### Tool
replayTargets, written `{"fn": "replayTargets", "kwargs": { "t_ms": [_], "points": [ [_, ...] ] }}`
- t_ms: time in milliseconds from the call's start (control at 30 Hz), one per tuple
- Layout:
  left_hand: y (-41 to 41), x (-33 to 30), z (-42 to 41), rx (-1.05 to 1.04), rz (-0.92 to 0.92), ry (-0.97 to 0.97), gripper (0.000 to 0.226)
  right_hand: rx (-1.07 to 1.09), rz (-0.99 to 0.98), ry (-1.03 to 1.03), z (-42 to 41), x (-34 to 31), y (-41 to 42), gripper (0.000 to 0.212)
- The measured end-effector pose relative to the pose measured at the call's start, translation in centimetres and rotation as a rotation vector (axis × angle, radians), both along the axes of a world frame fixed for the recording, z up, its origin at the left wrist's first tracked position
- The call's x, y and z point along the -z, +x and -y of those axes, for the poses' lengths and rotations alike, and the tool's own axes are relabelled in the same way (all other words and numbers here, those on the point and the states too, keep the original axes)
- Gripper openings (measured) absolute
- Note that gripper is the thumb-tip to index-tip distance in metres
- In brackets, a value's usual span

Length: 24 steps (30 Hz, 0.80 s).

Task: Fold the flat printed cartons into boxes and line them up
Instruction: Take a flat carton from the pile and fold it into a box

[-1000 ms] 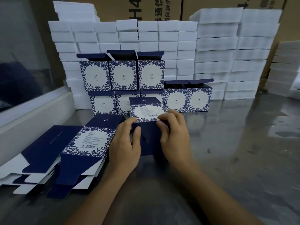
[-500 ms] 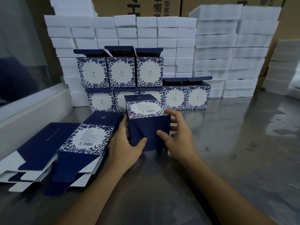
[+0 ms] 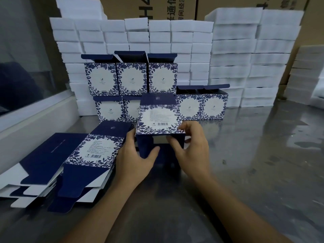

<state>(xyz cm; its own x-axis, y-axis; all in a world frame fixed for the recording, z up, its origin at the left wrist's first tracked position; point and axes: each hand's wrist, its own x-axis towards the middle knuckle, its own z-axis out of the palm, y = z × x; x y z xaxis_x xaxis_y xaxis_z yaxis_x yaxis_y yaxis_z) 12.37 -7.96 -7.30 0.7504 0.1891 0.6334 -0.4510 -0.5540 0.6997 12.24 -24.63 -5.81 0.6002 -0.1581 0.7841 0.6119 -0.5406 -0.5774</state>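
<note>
Two hands hold one half-formed carton [image 3: 158, 120] just above the desk [image 3: 245, 163], in front of the finished boxes. The left hand [image 3: 135, 160] grips its lower left corner, thumb across the dark blue near face and fingers out of sight behind the left side. The right hand [image 3: 191, 146] pinches the near right edge of the printed top panel, with its thumb lying on the blue face below. That top panel, carrying small text and a barcode, tilts toward the camera and is a little blurred; a white strip shows in the gap under its front edge.

Behind the carton stand the folded boxes [image 3: 201, 106], blue leaf pattern around white centres: a lower row on the desk and three more stacked on top at the left, most with their dark lid flaps open. Just left of the left hand lies a pile of flat cartons [image 3: 84, 165], fanned out, the top one showing the same barcode panel. White foam blocks [image 3: 236, 50] are stacked in a wall behind everything, with brown cardboard cases [image 3: 157, 7] above them.
</note>
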Motion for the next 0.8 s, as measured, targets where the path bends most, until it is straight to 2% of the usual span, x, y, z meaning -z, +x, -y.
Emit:
{"fn": "replayTargets", "kwargs": {
  "t_ms": [67,100,200,333,433,533,633,700,800],
  "points": [
    [-0.2,-0.1,0.0,0.189,-0.030,-0.141,0.075,-0.056,-0.005,0.037,-0.2,-0.2,-0.3,0.029],
    [-0.3,-0.2,0.0,0.271,-0.032,-0.203,0.072,-0.073,-0.004,0.058,-0.3,-0.2,-0.4,0.028],
    [-0.8,-0.7,0.0,0.371,-0.009,-0.294,0.044,-0.051,-0.008,0.109,-0.3,-0.3,-0.3,0.028],
    [-0.8,-1.1,0.0,0.224,0.040,-0.258,0.021,-0.045,-0.190,0.201,0.4,0.1,0.1,0.013],
    [-0.7,-1.3,0.1,0.141,0.078,-0.176,0.009,-0.084,-0.278,0.284,0.5,0.2,0.0,0.033],
    [-0.7,-1.2,0.1,0.090,0.071,-0.135,0.024,-0.108,-0.338,0.278,0.5,0.3,0.1,0.046],
    [-0.9,-1.2,0.0,0.148,-0.081,-0.271,0.070,-0.200,-0.423,0.284,0.2,0.5,0.0,0.054],
    [-0.9,-1.2,0.0,0.201,-0.142,-0.333,0.089,-0.298,-0.494,0.281,-0.1,0.8,0.0,0.075],
    [-0.9,-1.3,0.0,0.216,-0.174,-0.391,0.080,-0.414,-0.534,0.314,-0.4,0.8,0.1,0.097]
  ]
}}
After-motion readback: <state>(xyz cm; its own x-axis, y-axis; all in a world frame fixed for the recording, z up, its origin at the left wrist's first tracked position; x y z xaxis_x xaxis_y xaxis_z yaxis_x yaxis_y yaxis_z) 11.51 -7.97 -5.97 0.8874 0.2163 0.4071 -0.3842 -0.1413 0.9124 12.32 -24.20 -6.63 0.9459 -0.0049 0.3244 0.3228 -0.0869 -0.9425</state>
